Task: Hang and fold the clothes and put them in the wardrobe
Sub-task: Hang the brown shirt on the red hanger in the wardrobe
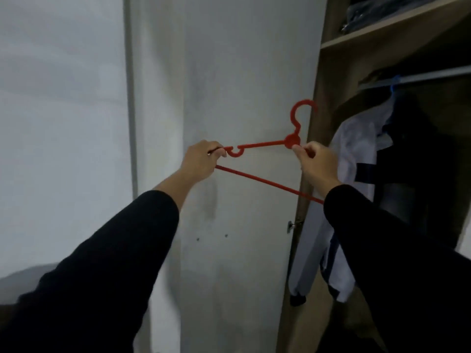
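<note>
I hold an empty red plastic hanger (pixel 262 144) up in front of the white wardrobe door (pixel 229 72), its hook pointing up. My left hand (pixel 201 160) grips the hanger's left end. My right hand (pixel 317 163) pinches it just below the round hub under the hook. The hanger's right end is hidden behind my right sleeve. Inside the open wardrobe a white garment with dark stripes (pixel 356 154) hangs on a blue hanger (pixel 395 84) from the rail (pixel 433 75).
A wooden shelf (pixel 382 29) above the rail carries dark folded clothes (pixel 377 11). A dark garment (pixel 418 149) hangs to the right of the white one. A door hinge (pixel 293 225) sits on the wardrobe's left side panel. A pale wall fills the left.
</note>
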Demonstrator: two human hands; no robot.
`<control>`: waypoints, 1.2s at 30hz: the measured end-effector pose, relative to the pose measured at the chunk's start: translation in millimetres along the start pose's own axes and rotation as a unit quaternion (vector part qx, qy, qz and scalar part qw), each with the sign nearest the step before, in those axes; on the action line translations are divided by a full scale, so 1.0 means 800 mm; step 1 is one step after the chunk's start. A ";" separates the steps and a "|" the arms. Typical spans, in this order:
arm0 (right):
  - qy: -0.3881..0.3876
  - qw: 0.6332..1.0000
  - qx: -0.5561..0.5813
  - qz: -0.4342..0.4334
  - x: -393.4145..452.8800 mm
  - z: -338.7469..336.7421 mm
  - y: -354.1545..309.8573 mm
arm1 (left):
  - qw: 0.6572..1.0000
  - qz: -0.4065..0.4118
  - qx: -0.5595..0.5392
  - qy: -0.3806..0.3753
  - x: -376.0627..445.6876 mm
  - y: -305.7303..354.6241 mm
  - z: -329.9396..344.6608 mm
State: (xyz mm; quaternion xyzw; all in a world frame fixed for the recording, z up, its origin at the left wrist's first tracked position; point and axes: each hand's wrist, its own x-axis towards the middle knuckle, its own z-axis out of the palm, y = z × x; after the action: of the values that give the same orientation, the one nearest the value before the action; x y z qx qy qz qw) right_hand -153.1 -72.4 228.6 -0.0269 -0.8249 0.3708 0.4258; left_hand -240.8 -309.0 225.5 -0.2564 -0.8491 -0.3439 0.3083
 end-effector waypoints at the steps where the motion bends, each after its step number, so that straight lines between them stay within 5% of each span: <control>1: -0.021 1.000 0.006 -0.013 -0.011 0.005 -0.010 | 1.000 -0.017 0.013 0.012 -0.015 -0.006 -0.015; 7: -0.119 0.989 0.083 -0.020 -0.081 0.041 -0.060 | 0.987 -0.135 0.062 0.055 -0.114 -0.027 -0.081; 15: -0.271 0.949 0.158 0.018 -0.194 0.086 -0.122 | 0.967 -0.206 0.146 0.023 -0.247 -0.039 -0.164; 26: -0.247 0.953 0.170 0.043 -0.258 0.161 -0.193 | 0.916 -0.347 0.140 0.143 -0.315 -0.114 -0.232; 29: -0.217 0.957 0.180 0.070 -0.268 0.183 -0.195 | 0.908 -0.383 0.144 0.088 -0.331 -0.150 -0.231; 36: -0.195 0.956 0.173 0.136 -0.292 0.246 -0.170 | 0.879 -0.393 0.203 -0.177 -0.348 -0.204 -0.180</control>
State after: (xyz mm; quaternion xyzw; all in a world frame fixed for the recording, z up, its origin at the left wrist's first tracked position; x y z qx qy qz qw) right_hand -109.9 -370.9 83.7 0.0086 -0.8035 0.5605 0.2002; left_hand -107.4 -581.1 43.9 0.1104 -0.9716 -0.2059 0.0376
